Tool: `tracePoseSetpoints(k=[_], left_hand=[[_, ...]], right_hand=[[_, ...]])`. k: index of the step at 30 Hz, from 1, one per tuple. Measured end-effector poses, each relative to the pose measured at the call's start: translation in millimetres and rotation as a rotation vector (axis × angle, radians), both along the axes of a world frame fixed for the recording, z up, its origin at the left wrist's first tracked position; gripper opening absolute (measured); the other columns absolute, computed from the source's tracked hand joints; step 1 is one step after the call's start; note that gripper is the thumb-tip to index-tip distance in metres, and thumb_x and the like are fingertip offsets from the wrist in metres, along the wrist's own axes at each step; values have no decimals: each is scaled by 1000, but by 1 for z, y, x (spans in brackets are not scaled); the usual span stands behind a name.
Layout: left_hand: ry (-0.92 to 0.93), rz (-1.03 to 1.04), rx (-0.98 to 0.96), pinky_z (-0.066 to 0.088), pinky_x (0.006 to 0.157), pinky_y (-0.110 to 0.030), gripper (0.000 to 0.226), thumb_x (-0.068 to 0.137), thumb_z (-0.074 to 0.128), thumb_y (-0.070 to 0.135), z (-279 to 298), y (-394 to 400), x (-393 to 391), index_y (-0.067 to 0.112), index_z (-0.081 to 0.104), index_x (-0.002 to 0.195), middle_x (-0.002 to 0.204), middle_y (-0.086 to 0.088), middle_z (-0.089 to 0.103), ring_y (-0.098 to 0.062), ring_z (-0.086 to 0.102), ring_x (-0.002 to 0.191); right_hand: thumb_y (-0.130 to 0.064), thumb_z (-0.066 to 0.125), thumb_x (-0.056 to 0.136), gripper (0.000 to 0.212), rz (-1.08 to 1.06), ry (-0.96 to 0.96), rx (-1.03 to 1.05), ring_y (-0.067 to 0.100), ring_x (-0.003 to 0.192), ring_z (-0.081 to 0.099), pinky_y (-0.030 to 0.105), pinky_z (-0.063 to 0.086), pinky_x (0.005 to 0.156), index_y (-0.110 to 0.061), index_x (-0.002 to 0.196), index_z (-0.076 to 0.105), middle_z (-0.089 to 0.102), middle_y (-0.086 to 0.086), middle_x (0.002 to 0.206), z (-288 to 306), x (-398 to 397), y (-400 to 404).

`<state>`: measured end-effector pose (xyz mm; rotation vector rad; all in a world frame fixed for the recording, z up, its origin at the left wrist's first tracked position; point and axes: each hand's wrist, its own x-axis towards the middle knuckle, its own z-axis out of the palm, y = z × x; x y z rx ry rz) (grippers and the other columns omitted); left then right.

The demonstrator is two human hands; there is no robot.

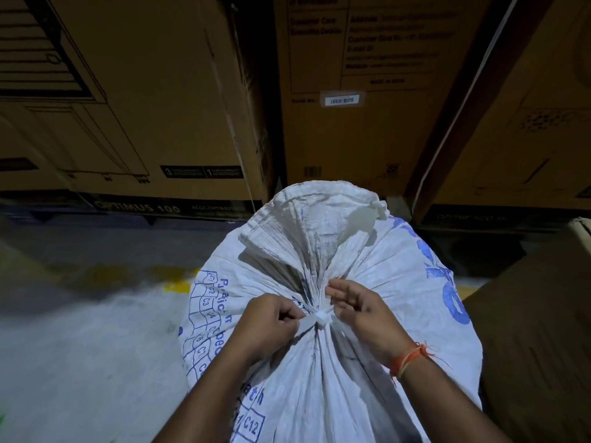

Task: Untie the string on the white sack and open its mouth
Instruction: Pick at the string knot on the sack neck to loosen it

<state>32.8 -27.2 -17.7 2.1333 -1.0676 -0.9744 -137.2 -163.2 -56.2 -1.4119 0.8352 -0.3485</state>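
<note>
A white woven sack (367,314) with blue print stands in front of me, its neck gathered and bound by a white string knot (322,318). Above the knot the mouth (313,219) fans out, bunched and closed. My left hand (268,321) sits just left of the knot, its fingers pinched on a flat string end. My right hand (361,310) is just right of the knot, fingertips curled in at the string beside it; whether it grips the string I cannot tell. An orange thread circles my right wrist.
Large brown cardboard boxes (144,107) stand in a row behind the sack. Another brown box (537,330) is close on the right. Grey concrete floor (80,330) with a yellow painted mark lies to the left.
</note>
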Motion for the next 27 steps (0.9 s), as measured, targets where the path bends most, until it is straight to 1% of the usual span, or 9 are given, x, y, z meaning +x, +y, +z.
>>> tracePoseSetpoints(k=[5, 8, 10, 13, 16, 19, 21, 24, 27], left_hand=[[-290, -129, 103, 54, 66, -24, 19, 81, 68, 16, -11, -3, -11, 24, 83, 87, 82, 6, 80, -11, 73, 79], [-340, -159, 121, 55, 62, -27, 15, 77, 65, 19, -15, -4, -15, 23, 79, 80, 75, 5, 78, -12, 71, 71], [-294, -166, 80, 51, 60, -27, 12, 80, 68, 31, -12, -3, -14, 23, 77, 76, 68, 6, 75, -7, 67, 62], [-176, -47, -33, 46, 59, -30, 37, 91, 65, 43, -7, -2, -6, 19, 67, 63, 55, 6, 64, -5, 57, 52], [-182, 147, -124, 59, 77, -30, 12, 93, 71, 25, -9, -7, 5, 28, 81, 87, 74, 13, 77, -4, 71, 72], [-190, 67, -159, 58, 91, -25, 27, 90, 74, 12, -16, -18, 7, 23, 79, 114, 106, 8, 76, -5, 71, 95], [-221, -58, -133, 53, 90, -20, 31, 88, 77, 14, -16, -26, 4, 21, 75, 119, 113, 4, 67, -10, 67, 100], [-286, -113, -115, 54, 87, -31, 32, 83, 84, 26, -24, -33, 6, 25, 69, 111, 109, 4, 61, -15, 64, 96], [-313, -146, -126, 54, 88, -36, 36, 78, 84, 29, -30, -32, 7, 31, 63, 107, 110, 8, 58, -16, 61, 97]], right_hand=[[27, 34, 83, 78, 162, 115, -147, -3, 139, 42, 1, 31, 107, -15, 148, 47, 51, -8, 147, -1, -7, 13], [27, 33, 81, 81, 159, 132, -183, -2, 141, 36, -3, 29, 103, -14, 150, 44, 46, -10, 148, 0, -5, 15], [27, 35, 79, 83, 148, 115, -165, 0, 142, 38, 7, 31, 112, -15, 150, 45, 48, -7, 150, -2, -3, 14], [28, 39, 81, 78, 97, 58, -83, 4, 139, 47, 26, 36, 119, -14, 145, 50, 56, -2, 145, -1, -4, 10], [26, 47, 84, 60, -38, 30, -9, 6, 119, 63, 25, 50, 103, -16, 124, 62, 69, 2, 124, 4, -5, 9], [13, 59, 83, 35, -237, 112, -46, 18, 91, 70, 38, 58, 89, -19, 88, 72, 75, 3, 90, 1, -8, 9], [-1, 65, 75, 19, -266, 241, -113, 19, 74, 68, 43, 59, 81, -19, 71, 69, 72, -2, 72, -2, -12, 12], [-13, 66, 65, 9, -178, 294, -99, 19, 62, 63, 42, 60, 69, -18, 72, 65, 67, -3, 63, 1, -10, 28], [-14, 62, 72, 10, -166, 276, -205, 11, 58, 56, 32, 52, 62, -20, 80, 62, 63, -6, 64, 0, -5, 44]])
